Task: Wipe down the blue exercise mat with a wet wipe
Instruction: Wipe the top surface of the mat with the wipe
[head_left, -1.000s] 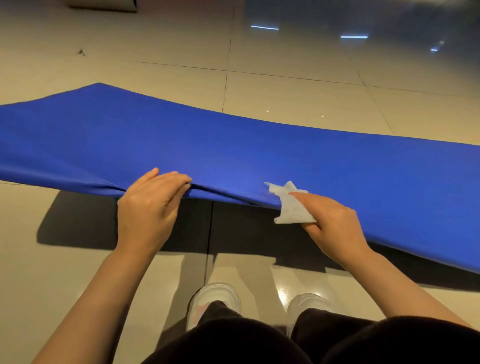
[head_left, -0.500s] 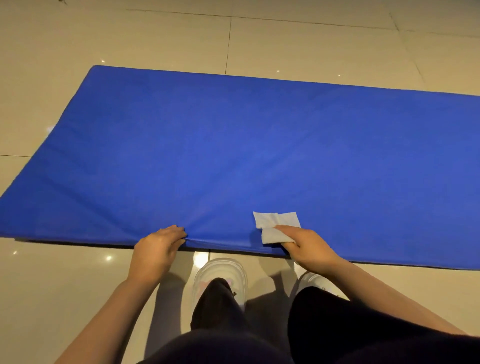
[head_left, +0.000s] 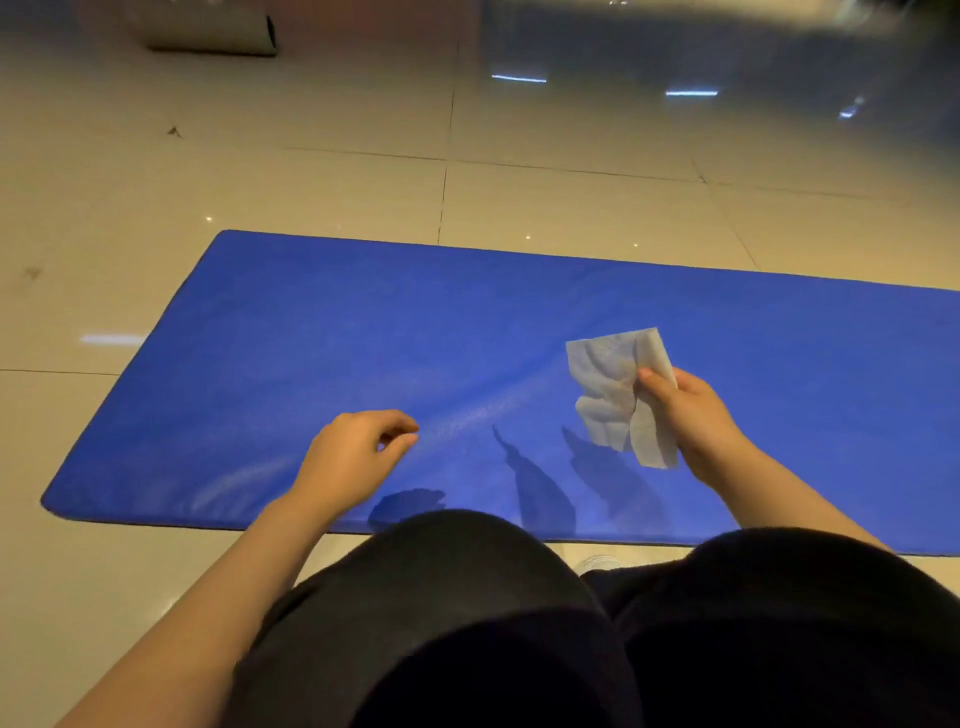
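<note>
Lying flat on a glossy beige tiled floor (head_left: 571, 202), a blue mat (head_left: 322, 364) stretches across the view. Above the mat's near edge, the right hand (head_left: 696, 415) pinches a crumpled white wipe (head_left: 615, 395) held off the surface. The left hand (head_left: 358, 457) hovers nearby, fingers loosely curled, holding nothing. 2 black-clad knees (head_left: 467, 597) sit just before the mat. Ceiling lights reflect in the tiles beyond it.
</note>
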